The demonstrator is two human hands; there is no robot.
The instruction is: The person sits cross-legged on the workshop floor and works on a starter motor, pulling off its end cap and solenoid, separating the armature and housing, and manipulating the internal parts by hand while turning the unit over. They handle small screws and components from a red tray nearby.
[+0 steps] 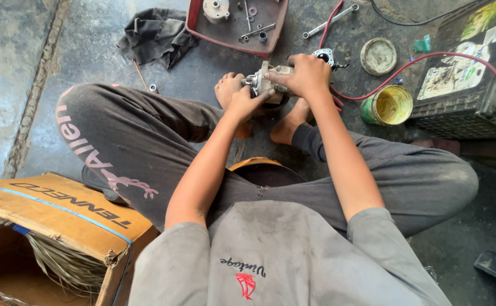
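I sit low on a concrete floor with my knees spread and bare feet together. Between my feet I hold a small grey metal motor part (264,81) with a short shaft at its left end. My right hand (304,73) grips it from above. My left hand (243,102) holds it from below and at the left, thumb against its side. A round black-and-white part (324,56) with thin wires lies just behind my right hand.
A red tray (194,25) with bolts and a metal part stands ahead, a dark rag (154,34) beside it. A wrench (330,21), round lid (378,55), yellow tin (392,105), red cable (406,68), car battery (474,79). Cardboard box (50,215) at left.
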